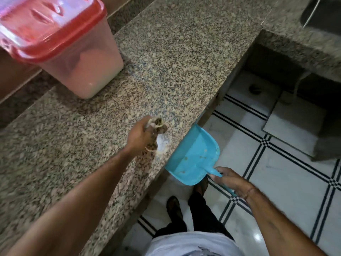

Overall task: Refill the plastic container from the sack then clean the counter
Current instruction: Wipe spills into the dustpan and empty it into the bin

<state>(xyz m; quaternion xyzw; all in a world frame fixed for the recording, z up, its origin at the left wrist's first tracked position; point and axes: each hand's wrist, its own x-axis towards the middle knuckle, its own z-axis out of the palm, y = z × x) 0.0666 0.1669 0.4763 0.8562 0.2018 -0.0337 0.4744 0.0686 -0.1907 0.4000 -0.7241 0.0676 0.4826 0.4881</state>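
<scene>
head view: my left hand (pixel 139 136) was curled tight round a crumpled cloth (pixel 157 124) on the counter (pixel 166 61), with a white spill (pixel 162 143) just beside it. my right hand (pixel 232 180) gripped the handle of the blue dustpan (pixel 193 157), just under the counter edge. the plastic container (pixel 77 58), lid on, stood well beyond the left hand.

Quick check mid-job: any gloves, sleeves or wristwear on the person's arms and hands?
No gloves: the left hand and right hand are bare. The left forearm and right forearm show no sleeves either. The right wrist carries what looks like a thin band or thread; nothing shows on the left wrist.
</scene>
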